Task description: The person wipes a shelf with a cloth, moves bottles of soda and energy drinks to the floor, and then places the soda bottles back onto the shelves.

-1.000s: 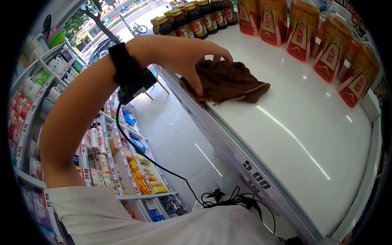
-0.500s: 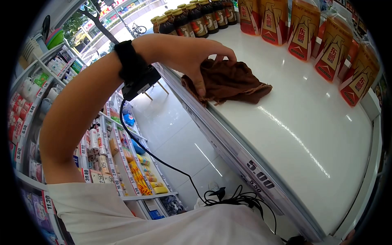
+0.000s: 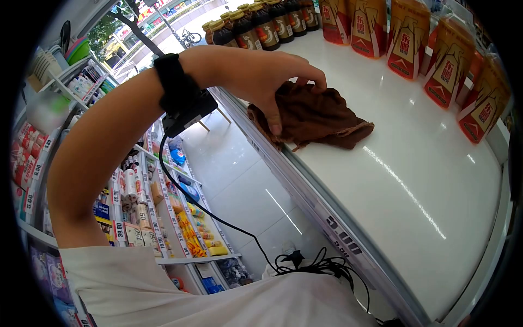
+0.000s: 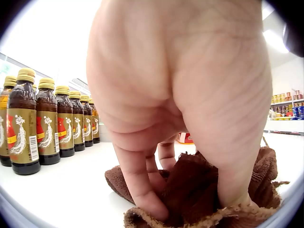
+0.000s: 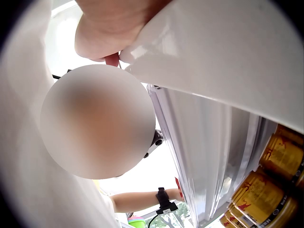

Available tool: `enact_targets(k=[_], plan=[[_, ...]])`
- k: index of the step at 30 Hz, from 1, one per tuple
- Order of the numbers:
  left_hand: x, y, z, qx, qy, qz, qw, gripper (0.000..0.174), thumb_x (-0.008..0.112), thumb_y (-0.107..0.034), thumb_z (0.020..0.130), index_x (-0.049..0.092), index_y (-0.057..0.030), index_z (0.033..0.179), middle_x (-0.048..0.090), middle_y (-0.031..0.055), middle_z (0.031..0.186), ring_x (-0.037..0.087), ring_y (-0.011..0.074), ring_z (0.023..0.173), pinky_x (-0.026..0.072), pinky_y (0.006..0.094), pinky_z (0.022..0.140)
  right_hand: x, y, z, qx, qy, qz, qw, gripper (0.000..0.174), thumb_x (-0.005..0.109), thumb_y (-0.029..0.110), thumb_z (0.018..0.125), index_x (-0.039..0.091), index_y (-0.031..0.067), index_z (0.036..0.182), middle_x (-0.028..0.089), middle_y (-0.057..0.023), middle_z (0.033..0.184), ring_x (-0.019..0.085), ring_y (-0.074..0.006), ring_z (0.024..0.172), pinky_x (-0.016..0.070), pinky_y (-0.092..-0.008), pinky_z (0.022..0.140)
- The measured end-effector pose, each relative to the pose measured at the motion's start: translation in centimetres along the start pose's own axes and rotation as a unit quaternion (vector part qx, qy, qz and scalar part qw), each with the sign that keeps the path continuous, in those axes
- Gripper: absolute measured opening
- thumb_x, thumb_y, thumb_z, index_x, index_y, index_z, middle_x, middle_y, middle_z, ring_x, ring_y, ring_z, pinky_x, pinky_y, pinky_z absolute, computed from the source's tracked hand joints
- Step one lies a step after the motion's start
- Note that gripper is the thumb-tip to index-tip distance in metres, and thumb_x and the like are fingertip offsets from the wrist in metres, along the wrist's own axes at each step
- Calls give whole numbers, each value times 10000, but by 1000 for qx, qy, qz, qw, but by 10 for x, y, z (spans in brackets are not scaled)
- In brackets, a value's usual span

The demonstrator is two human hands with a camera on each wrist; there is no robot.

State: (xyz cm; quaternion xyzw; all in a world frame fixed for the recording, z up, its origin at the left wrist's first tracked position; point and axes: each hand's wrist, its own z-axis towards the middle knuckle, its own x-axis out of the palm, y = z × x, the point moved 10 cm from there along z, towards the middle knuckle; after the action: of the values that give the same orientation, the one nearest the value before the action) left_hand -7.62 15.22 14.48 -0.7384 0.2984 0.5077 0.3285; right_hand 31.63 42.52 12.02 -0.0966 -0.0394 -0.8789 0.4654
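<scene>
A brown cloth (image 3: pixel 321 117) lies bunched on the white shelf top (image 3: pixel 392 180), close to its front edge. My left hand (image 3: pixel 272 76) grips it from above. In the left wrist view, the thumb and curled fingers of that hand press into the cloth (image 4: pixel 190 185), with folds gathered between them. Part of my right hand (image 5: pixel 118 23) shows at the top of the right wrist view, beside the white surface. Its fingers are mostly hidden there.
Dark bottles with gold caps (image 3: pixel 267 27) stand in rows at the far end. Orange-red drink bottles (image 3: pixel 406 41) line the back of the shelf top. A price rail (image 3: pixel 348 240) runs along the front edge. A black cable (image 3: pixel 218 220) hangs from the left wrist camera; stocked shelves (image 3: pixel 147 201) stand at left.
My left hand and the cloth have slid slightly right and nearer in the head view, which has itself shifted a little. The grip stays the same.
</scene>
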Motion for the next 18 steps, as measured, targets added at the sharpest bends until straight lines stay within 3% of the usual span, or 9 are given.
enact_targets(k=[2,9,12,14,18], plan=[[0,-12,2,34,0,11,999,788,894,-35,544,525,-73,1239,537,87,1143,529,259,1106,460,332,932,12,-12,-1,-9,-112,33,993,259,454,277,925,453,197,679,430,31,665,457,-151,769,323,-376,792],[2,-35,9,40,10,3,999,760,886,-30,540,528,-64,1210,545,104,1136,526,286,1105,458,352,927,9,-12,-3,-12,-129,28,991,236,455,243,916,443,199,685,426,33,686,451,-149,763,315,-380,783],[5,-54,14,80,17,19,996,740,879,-27,542,528,-57,1193,551,116,1141,533,301,1109,460,360,920,2,-9,-3,-16,-124,29,992,218,458,222,911,439,198,695,427,41,714,445,-146,769,306,-385,780],[8,-68,18,116,17,21,993,762,905,-141,546,533,-100,1211,574,149,1147,571,336,1085,518,400,852,7,-15,2,45,-72,81,993,207,466,219,909,444,195,705,432,44,735,441,-147,778,300,-390,779],[10,-85,24,125,25,23,992,754,904,-141,546,540,-117,1206,578,151,1141,582,338,1075,523,399,836,9,-13,2,27,-68,75,995,212,469,223,913,445,197,704,433,49,730,443,-140,788,300,-388,794]])
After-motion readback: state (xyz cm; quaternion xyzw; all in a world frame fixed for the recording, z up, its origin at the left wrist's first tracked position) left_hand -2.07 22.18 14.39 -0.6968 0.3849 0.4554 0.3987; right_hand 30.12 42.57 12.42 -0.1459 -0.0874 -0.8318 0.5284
